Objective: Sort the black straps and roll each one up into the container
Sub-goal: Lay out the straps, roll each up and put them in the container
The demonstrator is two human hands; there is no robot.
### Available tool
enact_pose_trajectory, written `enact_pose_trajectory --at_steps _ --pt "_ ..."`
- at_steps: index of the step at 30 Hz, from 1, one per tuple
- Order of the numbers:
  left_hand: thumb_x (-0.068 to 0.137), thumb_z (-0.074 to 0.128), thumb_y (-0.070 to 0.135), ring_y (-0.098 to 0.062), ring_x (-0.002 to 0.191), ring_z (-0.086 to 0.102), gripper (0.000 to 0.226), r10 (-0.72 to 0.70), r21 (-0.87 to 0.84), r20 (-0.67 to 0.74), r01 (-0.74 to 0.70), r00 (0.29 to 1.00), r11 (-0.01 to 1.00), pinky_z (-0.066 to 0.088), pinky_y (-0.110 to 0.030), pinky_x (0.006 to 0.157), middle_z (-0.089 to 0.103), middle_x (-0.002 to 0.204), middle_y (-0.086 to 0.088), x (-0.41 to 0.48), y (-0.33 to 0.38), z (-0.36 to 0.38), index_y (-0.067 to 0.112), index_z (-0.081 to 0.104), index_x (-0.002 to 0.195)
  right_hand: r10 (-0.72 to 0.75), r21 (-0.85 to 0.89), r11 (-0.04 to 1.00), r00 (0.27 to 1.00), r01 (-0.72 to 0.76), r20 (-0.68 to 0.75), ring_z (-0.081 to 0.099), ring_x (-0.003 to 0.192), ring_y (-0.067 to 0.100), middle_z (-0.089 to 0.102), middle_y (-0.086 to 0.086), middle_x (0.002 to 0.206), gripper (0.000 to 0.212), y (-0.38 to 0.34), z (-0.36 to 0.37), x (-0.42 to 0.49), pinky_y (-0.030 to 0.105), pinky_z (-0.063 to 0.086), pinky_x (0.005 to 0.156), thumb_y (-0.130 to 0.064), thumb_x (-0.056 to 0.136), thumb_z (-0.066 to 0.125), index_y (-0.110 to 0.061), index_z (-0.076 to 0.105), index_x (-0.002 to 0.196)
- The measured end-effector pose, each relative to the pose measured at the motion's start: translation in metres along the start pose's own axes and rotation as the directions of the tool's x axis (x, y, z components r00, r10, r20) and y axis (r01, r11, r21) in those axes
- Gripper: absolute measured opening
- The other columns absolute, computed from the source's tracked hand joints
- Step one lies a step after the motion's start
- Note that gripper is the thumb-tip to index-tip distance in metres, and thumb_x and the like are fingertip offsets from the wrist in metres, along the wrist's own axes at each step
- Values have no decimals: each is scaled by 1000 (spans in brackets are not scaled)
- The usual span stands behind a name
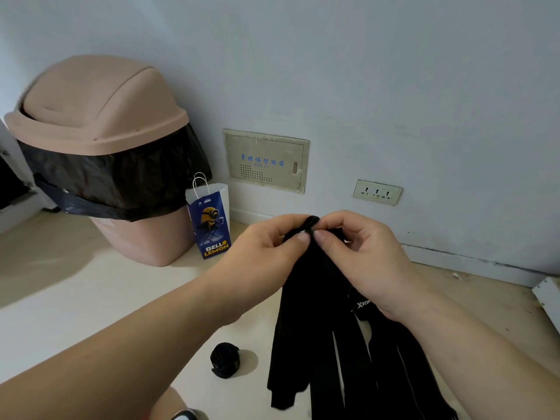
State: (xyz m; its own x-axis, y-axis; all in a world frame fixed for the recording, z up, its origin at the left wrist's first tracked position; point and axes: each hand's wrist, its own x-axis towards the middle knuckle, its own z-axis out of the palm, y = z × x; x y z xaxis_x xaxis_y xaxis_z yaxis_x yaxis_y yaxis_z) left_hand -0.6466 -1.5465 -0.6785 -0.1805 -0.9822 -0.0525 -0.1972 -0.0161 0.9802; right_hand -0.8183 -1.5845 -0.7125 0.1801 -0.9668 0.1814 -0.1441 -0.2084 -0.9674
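Note:
Several long black straps [333, 353] hang in a bunch from my two hands down to the pale floor. My left hand [269, 250] and my right hand [357, 250] meet at the top end of one strap, pinching it between thumbs and fingers where a small curl of it [312, 222] sticks up. One strap bears white lettering [363, 305]. A rolled-up black strap [225, 360] lies alone on the floor, below my left forearm. A small blue and white paper bag [210, 219] with handles stands upright by the wall.
A pink swing-lid bin [100, 116] with a black liner stands at the left, touching the paper bag. A wall panel [266, 160] and a socket strip [377, 192] sit low on the white wall. A white board edge [548, 298] lies at the right.

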Motion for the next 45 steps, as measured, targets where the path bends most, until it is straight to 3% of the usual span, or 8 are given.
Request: enact_pose_trajectory --at_steps 10,19,23,28,35,39,41,45 --pt "106 58 16 11 54 60 26 35 35 -140 -31 989 999 43 -4 53 68 62 25 4 -8 3 21 77 122 77 -45 996 996 -78 -37 74 81 22 78 7 88 14 2 7 -6 50 61 86 -18 97 72 -29 78 92" --pt "91 76 3 4 52 61 19 21 -37 -235 -31 972 999 46 -10 51 78 76 5 14 -11 -1 13 83 106 307 377 885 951 -272 -36 74 82 21 78 7 85 9 -7 3 -4 45 60 88 -17 95 76 -18 79 87" --pt "89 80 11 2 65 67 17 34 25 -222 -29 974 999 47 -10 54 81 87 1 15 -12 -5 19 84 104 185 152 972 982 -177 -36 76 85 16 81 5 90 5 -6 3 -8 31 56 77 -18 91 81 -20 80 95" --pt "86 84 11 -15 70 62 31 90 89 -204 -73 975 993 57 -26 69 77 89 -4 13 -13 -9 30 78 109 138 -1 990 989 -139 -53 78 95 9 82 -7 94 16 -7 5 -8 34 61 96 -17 97 72 -25 83 104" --pt "85 86 18 -19 73 59 27 107 168 -158 -80 982 982 61 -42 81 79 93 -1 12 -16 -19 33 79 106 24 -175 984 999 -15 46 76 93 21 81 0 92 28 -16 3 -11 41 61 91 -9 98 64 -28 84 95" --pt "95 73 36 -15 85 73 15 -16 128 -157 37 987 991 59 -36 84 80 91 6 10 -11 -19 27 79 105 -1 -213 977 1000 -2 -13 75 82 9 81 -9 85 24 -16 9 -12 24 60 77 -13 96 67 -28 84 97" --pt "100 58 54 -11 89 71 37 -108 113 -121 121 987 986 55 -33 84 78 90 9 11 -13 -21 25 81 104 -10 -207 978 999 2 -41 74 79 3 80 -13 84 24 -18 10 -12 16 56 74 -13 96 68 -31 84 95" --pt "105 49 52 -23 103 71 46 -171 31 30 170 985 985 55 -48 105 76 110 -14 11 -17 -16 17 79 111 -138 -301 947 988 110 -73 71 89 -1 79 -12 90 25 -16 12 -11 8 50 78 -10 93 70 -30 84 95"
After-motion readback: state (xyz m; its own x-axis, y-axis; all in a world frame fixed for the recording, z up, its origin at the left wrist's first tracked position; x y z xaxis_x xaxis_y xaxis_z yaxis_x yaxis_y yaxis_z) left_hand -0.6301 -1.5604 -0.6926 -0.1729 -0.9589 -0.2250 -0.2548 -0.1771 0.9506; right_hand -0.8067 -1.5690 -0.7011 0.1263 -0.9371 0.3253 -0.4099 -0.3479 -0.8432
